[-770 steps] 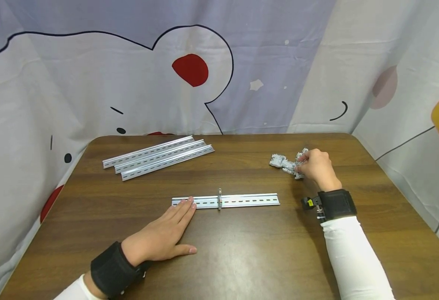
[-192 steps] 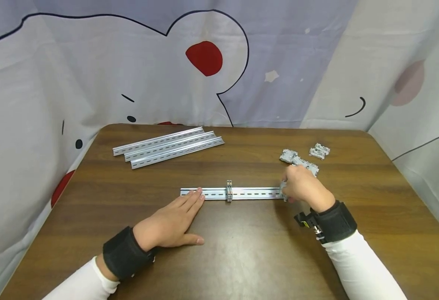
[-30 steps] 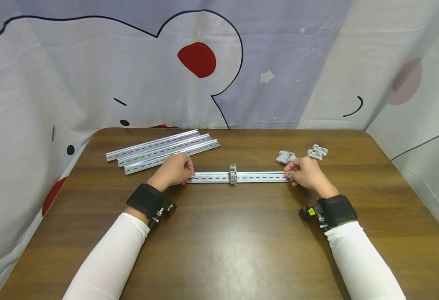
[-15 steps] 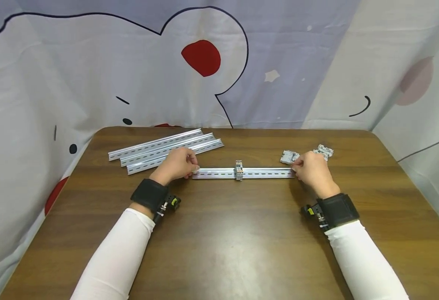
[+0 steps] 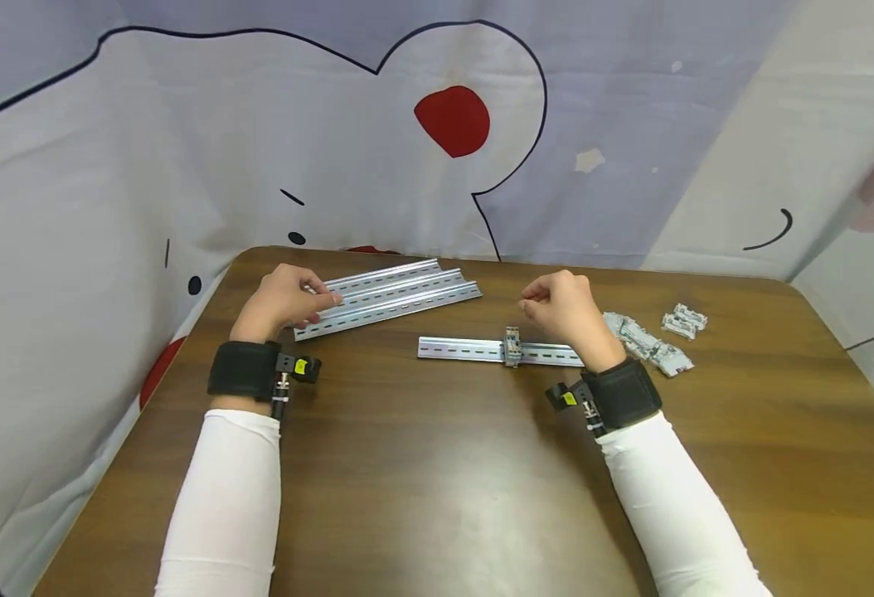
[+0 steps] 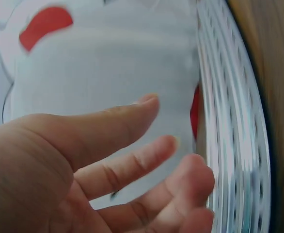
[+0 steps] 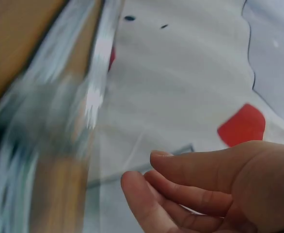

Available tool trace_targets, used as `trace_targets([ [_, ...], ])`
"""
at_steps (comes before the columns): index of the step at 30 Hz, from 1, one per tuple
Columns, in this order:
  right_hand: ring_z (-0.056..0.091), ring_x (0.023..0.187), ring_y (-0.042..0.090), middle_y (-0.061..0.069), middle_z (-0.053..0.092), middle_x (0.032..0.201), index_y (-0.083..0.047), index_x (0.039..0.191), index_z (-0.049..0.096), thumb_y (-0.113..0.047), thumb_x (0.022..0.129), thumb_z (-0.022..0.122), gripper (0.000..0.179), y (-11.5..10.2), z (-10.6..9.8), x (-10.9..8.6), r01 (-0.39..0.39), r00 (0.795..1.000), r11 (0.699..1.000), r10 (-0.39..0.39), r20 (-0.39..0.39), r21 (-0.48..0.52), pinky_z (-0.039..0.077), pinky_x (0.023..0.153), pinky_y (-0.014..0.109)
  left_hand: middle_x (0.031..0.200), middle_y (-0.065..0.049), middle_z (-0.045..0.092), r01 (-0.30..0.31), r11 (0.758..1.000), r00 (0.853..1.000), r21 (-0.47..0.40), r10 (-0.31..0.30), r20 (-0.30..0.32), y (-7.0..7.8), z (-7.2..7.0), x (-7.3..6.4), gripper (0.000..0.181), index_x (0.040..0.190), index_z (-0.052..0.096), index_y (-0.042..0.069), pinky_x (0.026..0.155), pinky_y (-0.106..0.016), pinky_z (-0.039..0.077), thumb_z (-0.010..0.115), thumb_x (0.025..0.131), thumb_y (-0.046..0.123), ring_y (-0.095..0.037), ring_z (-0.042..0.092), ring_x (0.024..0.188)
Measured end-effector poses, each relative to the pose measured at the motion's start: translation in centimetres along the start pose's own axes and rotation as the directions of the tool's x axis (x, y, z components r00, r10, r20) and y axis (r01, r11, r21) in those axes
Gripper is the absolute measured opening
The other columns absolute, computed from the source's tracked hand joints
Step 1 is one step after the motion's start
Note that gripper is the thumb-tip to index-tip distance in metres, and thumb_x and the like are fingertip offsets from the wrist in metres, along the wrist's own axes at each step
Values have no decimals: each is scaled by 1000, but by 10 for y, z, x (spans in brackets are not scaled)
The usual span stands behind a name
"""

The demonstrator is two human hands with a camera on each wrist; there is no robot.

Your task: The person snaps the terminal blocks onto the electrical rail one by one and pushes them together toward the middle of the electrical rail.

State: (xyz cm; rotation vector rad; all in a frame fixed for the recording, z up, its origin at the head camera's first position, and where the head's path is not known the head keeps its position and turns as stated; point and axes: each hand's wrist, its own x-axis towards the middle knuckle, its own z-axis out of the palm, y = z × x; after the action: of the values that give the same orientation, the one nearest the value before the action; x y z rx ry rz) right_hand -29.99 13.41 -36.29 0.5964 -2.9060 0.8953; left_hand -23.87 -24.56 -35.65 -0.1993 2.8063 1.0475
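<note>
A slotted metal DIN rail point(image 5: 455, 349) lies crosswise on the table, with a small stack of grey terminal blocks point(image 5: 512, 347) standing on it near the middle. My right hand point(image 5: 562, 305) hovers just above and behind that rail, its forearm covering the rail's right end. Its fingers bend loosely toward the thumb and hold nothing. My left hand point(image 5: 284, 298) is over the left ends of three DIN rails point(image 5: 407, 304) lying side by side. In the left wrist view its thumb and fingers are apart, with nothing between them.
To the right of the rail lies a row of loose terminal blocks point(image 5: 648, 342), partly beside my right wrist. Farther back are a few smaller terminal pieces point(image 5: 683, 321). A printed curtain point(image 5: 347, 157) hangs behind the wooden table point(image 5: 422, 473).
Both hands have let go of the DIN rail's ends, which they held half a second ago. The left hand moved left to the three rails; the right moved left and up. The head view shifted.
</note>
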Motion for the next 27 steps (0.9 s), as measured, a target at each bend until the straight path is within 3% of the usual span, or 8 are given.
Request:
trace_targets([
  [4, 66, 91, 29, 13, 74, 93, 0, 104, 74, -15, 88, 68, 23, -15, 6, 12, -8, 1000, 1000, 7, 25, 11, 53, 80, 41, 96, -18, 64, 88, 996, 996, 2, -88, 2, -7, -3, -4, 40, 107, 69, 1, 72, -43, 55, 69, 90, 37, -31, 65, 80],
  [9, 60, 103, 32, 16, 72, 102, 2, 108, 72, -16, 87, 71, 27, -23, 15, 24, -64, 997, 998, 63, 53, 22, 51, 86, 42, 80, -13, 65, 196, 979, 980, 50, -196, -17, -7, 1, -3, 38, 100, 73, -2, 60, -33, 51, 72, 87, 34, -25, 64, 70],
  [11, 60, 94, 30, 16, 71, 96, 1, 89, 73, -13, 87, 68, 15, -22, 20, 27, -98, 994, 995, 98, 47, -4, 51, 79, 41, 73, -11, 65, 229, 970, 973, 86, -228, -19, -6, 4, -1, 38, 93, 73, -3, 56, -30, 47, 74, 86, 34, -22, 63, 64],
  [13, 59, 86, 30, 17, 68, 91, 0, 73, 66, -11, 87, 65, 18, -22, 26, 30, -141, 990, 989, 142, 20, -49, 50, 73, 41, 65, -9, 64, 255, 959, 967, 124, -256, -13, -7, 8, 1, 40, 86, 71, -4, 54, -30, 44, 75, 84, 36, -18, 60, 57],
  [16, 61, 81, 36, 22, 64, 90, 0, 65, 54, -11, 86, 62, 25, -22, 35, 35, -187, 982, 975, 186, -20, -124, 51, 69, 46, 58, -8, 63, 282, 943, 959, 178, -284, -12, -9, 12, 5, 43, 80, 70, -4, 56, -31, 43, 77, 82, 38, -16, 57, 54],
  [21, 56, 105, 51, 32, 53, 120, 9, 102, 63, -19, 92, 63, 30, -23, 48, 41, -185, 978, 961, 200, 52, -205, 49, 91, 53, 72, -12, 61, 307, 927, 951, 217, -307, -36, -12, 13, 8, 55, 97, 67, -7, 63, -37, 45, 81, 76, 42, -26, 56, 72],
  [24, 50, 115, 48, 31, 48, 128, 10, 119, 58, -21, 94, 61, 40, -24, 56, 44, -136, 973, 952, 181, 143, -276, 42, 100, 52, 81, -14, 60, 330, 914, 942, 235, -334, -23, -14, 13, 9, 59, 101, 65, -4, 68, -41, 45, 82, 74, 45, -31, 53, 83],
  [27, 49, 118, 41, 27, 54, 125, 8, 122, 57, -20, 93, 60, 40, -25, 62, 45, -74, 969, 939, 147, 200, -335, 37, 101, 50, 81, -13, 64, 337, 909, 937, 247, -348, 3, -16, 11, 10, 53, 94, 66, 1, 71, -43, 45, 83, 73, 46, -31, 54, 86],
])
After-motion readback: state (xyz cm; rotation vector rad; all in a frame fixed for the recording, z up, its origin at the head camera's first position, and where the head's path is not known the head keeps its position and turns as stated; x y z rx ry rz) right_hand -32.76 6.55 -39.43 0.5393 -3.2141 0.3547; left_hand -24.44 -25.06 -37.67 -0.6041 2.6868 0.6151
